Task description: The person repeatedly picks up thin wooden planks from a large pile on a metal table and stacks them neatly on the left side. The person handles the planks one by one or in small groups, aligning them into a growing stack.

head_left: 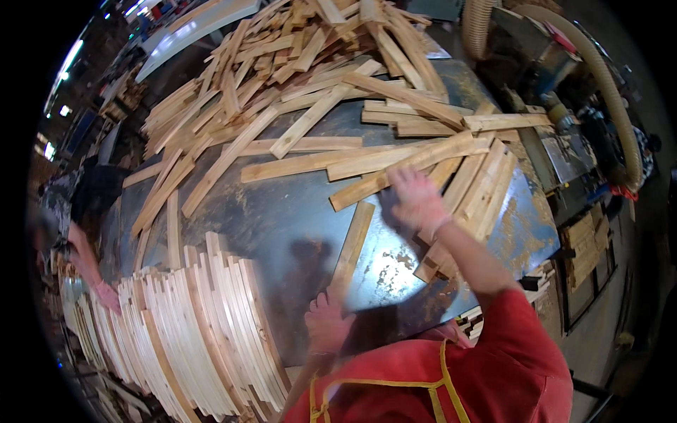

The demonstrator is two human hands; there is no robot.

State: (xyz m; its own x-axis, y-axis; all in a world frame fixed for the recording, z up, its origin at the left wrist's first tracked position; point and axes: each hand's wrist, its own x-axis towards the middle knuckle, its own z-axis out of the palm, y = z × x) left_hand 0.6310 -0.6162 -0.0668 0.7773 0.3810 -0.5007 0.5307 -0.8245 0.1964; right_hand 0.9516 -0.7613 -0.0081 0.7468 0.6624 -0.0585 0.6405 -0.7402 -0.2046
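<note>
My left hand [328,323], in what looks like a thin pink glove, is closed at the near end of a wooden slat [355,243]. That slat points away from me across the dark metal tabletop [296,247]. Farther off and to the right, my right hand [415,200] reaches out with its fingers stretched onto another slat [367,189], which lies slantwise over others. Some blur softens those fingers. Beneath and beside my right forearm, several slats [474,194] lie side by side, partly covered by the arm.
A large loose heap of slats [303,53] covers the table's far side. Stacked slats [204,324] stand in tight rows at the near left, where a co-worker's hand [107,296] touches them. Machinery with a ribbed hose [627,120] stands beyond the right edge.
</note>
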